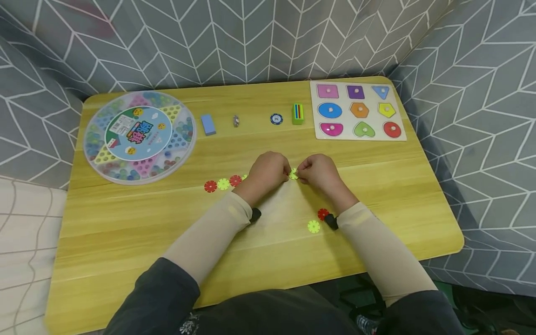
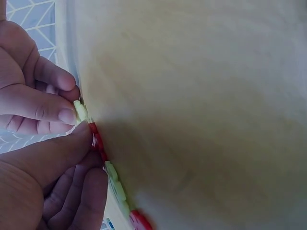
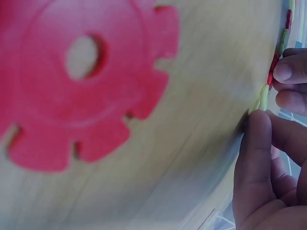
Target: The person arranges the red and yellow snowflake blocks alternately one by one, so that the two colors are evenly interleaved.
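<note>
Both hands meet mid-table: right hand [image 1: 320, 173] pinches a yellow disc [image 1: 293, 174], left hand [image 1: 268, 170] pinches the chain [image 1: 223, 184] end. Chain runs left along the table [image 1: 125, 223]; disc sits between the fingertips, equally near both.

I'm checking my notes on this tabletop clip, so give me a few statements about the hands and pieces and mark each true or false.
1. Both hands pinch a yellow-green disc. True.
2. The chain left of the left hand is all red. False: red and yellow-green discs alternate.
3. A loose red disc lies by the right hand's wrist. True.
4. The shape puzzle board sits at the table's far left. False: far right.
</note>
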`<state>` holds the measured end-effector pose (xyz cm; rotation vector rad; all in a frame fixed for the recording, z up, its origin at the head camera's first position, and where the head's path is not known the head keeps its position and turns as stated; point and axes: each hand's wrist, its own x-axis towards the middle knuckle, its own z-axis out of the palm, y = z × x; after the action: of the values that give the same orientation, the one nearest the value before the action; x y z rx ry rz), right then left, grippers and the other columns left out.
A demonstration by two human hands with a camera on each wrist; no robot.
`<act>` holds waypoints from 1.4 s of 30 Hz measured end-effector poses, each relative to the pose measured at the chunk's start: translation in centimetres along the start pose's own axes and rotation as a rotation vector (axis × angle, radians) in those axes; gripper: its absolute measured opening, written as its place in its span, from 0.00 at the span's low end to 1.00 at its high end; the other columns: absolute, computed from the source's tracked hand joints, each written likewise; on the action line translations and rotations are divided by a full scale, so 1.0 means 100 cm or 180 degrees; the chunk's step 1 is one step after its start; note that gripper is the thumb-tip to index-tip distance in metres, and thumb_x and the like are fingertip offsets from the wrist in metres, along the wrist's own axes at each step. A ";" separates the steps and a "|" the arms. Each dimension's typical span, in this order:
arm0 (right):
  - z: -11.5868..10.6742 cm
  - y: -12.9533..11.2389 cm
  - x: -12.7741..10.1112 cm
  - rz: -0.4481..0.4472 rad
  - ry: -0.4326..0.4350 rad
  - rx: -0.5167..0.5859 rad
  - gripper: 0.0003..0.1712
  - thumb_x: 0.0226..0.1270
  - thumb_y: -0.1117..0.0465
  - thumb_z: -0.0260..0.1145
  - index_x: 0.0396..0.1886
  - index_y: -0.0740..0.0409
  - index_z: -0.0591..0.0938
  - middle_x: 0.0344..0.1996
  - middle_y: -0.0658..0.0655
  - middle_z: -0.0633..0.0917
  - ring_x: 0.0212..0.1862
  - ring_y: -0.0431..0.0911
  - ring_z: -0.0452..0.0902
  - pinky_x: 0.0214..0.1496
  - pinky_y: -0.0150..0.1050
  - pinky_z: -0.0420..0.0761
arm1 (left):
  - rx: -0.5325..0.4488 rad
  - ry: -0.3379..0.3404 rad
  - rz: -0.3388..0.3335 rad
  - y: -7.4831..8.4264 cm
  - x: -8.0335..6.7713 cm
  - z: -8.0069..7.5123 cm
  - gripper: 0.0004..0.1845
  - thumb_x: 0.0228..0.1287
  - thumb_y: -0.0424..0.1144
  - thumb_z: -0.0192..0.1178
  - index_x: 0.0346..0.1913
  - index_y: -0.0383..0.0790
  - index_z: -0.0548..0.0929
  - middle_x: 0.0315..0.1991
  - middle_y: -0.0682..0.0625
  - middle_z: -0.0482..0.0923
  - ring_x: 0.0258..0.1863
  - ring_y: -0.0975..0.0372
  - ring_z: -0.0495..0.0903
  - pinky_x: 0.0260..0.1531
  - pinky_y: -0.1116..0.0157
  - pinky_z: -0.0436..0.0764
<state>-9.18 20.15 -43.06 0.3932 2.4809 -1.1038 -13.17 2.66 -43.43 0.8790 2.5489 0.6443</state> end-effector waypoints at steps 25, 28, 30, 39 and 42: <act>-0.025 0.060 -0.083 -0.0327 -0.0174 -0.0920 0.14 0.60 0.57 0.79 0.38 0.63 0.88 0.33 0.54 0.87 0.37 0.49 0.82 0.45 0.48 0.81 | 0.0009 -0.0089 0.0060 0.017 0.010 0.004 0.12 0.66 0.33 0.69 0.51 0.44 0.92 0.50 0.53 0.88 0.54 0.58 0.83 0.57 0.60 0.79; -0.018 0.060 -0.088 -0.0434 -0.0104 -0.1119 0.14 0.57 0.59 0.81 0.37 0.63 0.88 0.32 0.54 0.86 0.35 0.48 0.80 0.44 0.48 0.81 | 0.0019 -0.0088 0.0044 0.019 0.011 0.007 0.12 0.65 0.33 0.69 0.50 0.44 0.92 0.50 0.53 0.88 0.54 0.58 0.83 0.57 0.60 0.79; -0.014 0.058 -0.090 -0.0501 -0.0062 -0.1245 0.15 0.55 0.59 0.82 0.37 0.64 0.88 0.31 0.54 0.85 0.34 0.49 0.79 0.43 0.48 0.81 | 0.0018 -0.0086 0.0043 0.018 0.011 0.007 0.12 0.65 0.33 0.69 0.50 0.44 0.92 0.50 0.53 0.88 0.53 0.57 0.84 0.57 0.60 0.79; -0.004 0.059 -0.094 -0.0805 0.0078 -0.1662 0.14 0.54 0.61 0.84 0.34 0.64 0.87 0.31 0.55 0.83 0.34 0.51 0.80 0.40 0.50 0.82 | 0.0041 -0.0059 0.0101 0.016 0.010 0.009 0.10 0.64 0.33 0.70 0.47 0.45 0.93 0.48 0.54 0.88 0.50 0.58 0.84 0.54 0.60 0.80; -0.005 0.058 -0.094 -0.0841 0.0084 -0.1623 0.14 0.53 0.64 0.83 0.34 0.64 0.87 0.32 0.55 0.83 0.34 0.51 0.80 0.41 0.50 0.82 | 0.0045 -0.0036 0.0096 0.015 0.010 0.009 0.10 0.63 0.33 0.71 0.47 0.45 0.93 0.48 0.54 0.88 0.50 0.58 0.84 0.54 0.60 0.80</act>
<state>1.31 23.39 -42.15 -0.0724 2.7684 -0.5118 -12.75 4.64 -43.51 0.9248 2.5378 0.6293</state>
